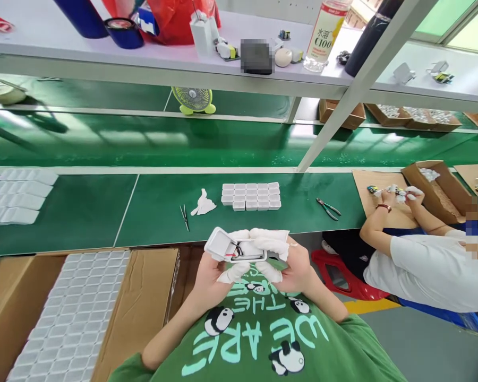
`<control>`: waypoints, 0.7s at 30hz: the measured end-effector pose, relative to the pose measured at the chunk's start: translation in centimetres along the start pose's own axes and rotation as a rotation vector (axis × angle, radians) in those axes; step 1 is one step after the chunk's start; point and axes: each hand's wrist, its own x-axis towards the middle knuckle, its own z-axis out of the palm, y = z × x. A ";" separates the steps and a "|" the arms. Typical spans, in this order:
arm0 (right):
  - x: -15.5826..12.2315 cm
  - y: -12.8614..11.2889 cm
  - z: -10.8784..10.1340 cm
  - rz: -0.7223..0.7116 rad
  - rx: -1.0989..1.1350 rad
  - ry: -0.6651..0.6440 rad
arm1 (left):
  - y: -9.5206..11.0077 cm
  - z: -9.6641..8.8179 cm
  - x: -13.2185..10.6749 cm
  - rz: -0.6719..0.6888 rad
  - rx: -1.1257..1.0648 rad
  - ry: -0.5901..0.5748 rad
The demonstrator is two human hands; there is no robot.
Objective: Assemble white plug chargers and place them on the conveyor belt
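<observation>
Close to my body, both hands hold a white plastic charger housing (249, 257) whose white end cap (219, 245) is tilted away on the left. Red and dark wires show in the gap between the two parts. My left hand (215, 274) is closed around the cap end, its thumb in a white finger cot under the housing. My right hand (292, 260) grips the other end, with white-covered fingers along the top and thumb below. On the bench in front lie tweezers (184, 217), a crumpled white cloth piece (204, 203) and a block of several white housings (252, 197).
Green-handled pliers (329, 209) lie right on the green bench (163, 185). White housings (18, 196) are stacked at far left. A cardboard box (151, 281) of white housings stands lower left. A co-worker (418, 260) handles parts at right. A shelf (163, 61) crosses above.
</observation>
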 end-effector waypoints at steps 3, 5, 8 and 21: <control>0.0 -0.3 0.0 -0.012 -0.019 0.008 | 0.7 0.0 0.0 0.015 0.024 -0.010; 0.0 -0.4 0.1 -0.011 -0.040 0.002 | 1.0 0.0 -0.1 0.028 0.047 -0.005; 0.1 -0.5 0.2 -0.022 -0.026 -0.025 | 1.1 -0.1 -0.3 0.035 0.070 -0.007; -0.2 -0.1 0.2 0.006 0.054 -0.133 | 1.4 -0.3 -0.7 0.123 0.101 0.047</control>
